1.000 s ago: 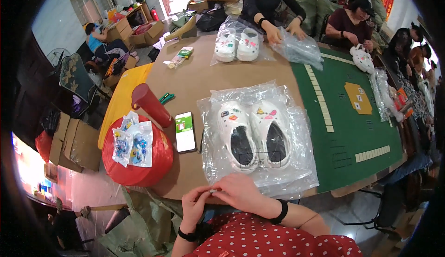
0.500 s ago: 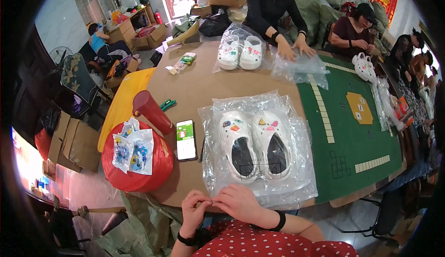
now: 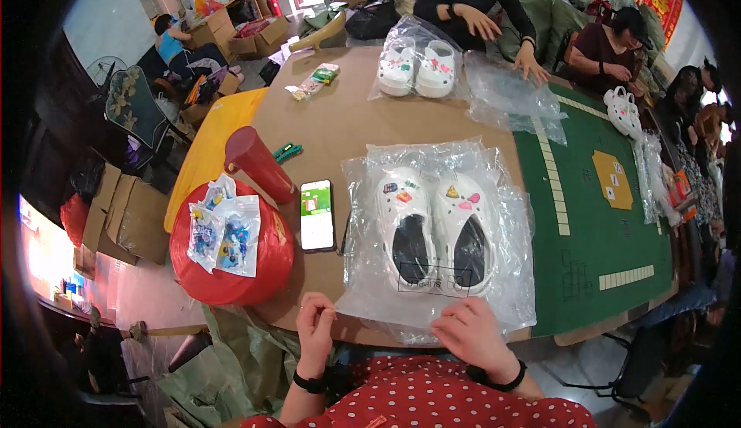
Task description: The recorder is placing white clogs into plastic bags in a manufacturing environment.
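Observation:
In front of me lies a clear plastic bag holding a pair of white clogs with dark insoles and colourful charms on the toes. My right hand is at the bag's near right edge, fingers loosely bent and apart over the plastic. Left of the bag's near corner, my left hand is raised at the table edge. Its fingers are curled in with the thumb close to them; anything inside is too small to make out.
Left of the bag are a phone, a dark red jug, green-handled cutters and a red round bundle topped with small charm packets. Across the table, a person handles clear bags beside bagged clogs. A green mat lies right.
My hands were together with fingertips touching; now they are apart, the left moved left and the right moved right to the bag's edge. The person opposite has lifted one hand off the plastic.

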A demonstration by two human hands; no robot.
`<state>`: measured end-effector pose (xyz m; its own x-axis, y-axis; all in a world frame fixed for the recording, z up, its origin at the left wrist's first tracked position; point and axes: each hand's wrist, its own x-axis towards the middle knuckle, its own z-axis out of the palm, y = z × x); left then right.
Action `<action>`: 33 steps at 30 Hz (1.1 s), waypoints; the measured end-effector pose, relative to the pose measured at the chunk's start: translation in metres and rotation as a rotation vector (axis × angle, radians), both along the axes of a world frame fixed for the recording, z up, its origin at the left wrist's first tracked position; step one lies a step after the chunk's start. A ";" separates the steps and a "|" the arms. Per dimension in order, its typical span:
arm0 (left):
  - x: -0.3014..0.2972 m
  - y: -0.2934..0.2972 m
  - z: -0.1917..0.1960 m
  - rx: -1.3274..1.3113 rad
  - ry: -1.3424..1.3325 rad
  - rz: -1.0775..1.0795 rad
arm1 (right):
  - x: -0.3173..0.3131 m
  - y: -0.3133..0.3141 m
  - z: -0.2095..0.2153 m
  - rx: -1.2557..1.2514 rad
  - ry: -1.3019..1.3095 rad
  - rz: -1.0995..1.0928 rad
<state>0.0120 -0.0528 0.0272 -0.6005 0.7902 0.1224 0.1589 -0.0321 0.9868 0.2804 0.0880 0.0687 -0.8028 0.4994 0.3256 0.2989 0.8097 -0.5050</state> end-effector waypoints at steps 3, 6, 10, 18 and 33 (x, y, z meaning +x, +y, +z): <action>0.000 0.008 0.001 0.025 -0.002 0.045 | 0.027 0.002 0.006 0.078 -0.036 -0.171; -0.006 0.007 -0.008 0.076 -0.046 0.066 | 0.050 0.009 0.011 0.068 -0.046 -0.281; -0.011 0.008 -0.003 0.039 0.111 0.048 | 0.062 0.012 0.006 0.064 -0.010 -0.317; 0.007 0.014 0.026 -0.012 0.541 0.175 | 0.089 0.015 0.011 0.077 0.008 -0.456; 0.123 0.099 0.044 0.231 0.915 -0.696 | 0.092 0.003 0.002 0.089 0.153 -0.366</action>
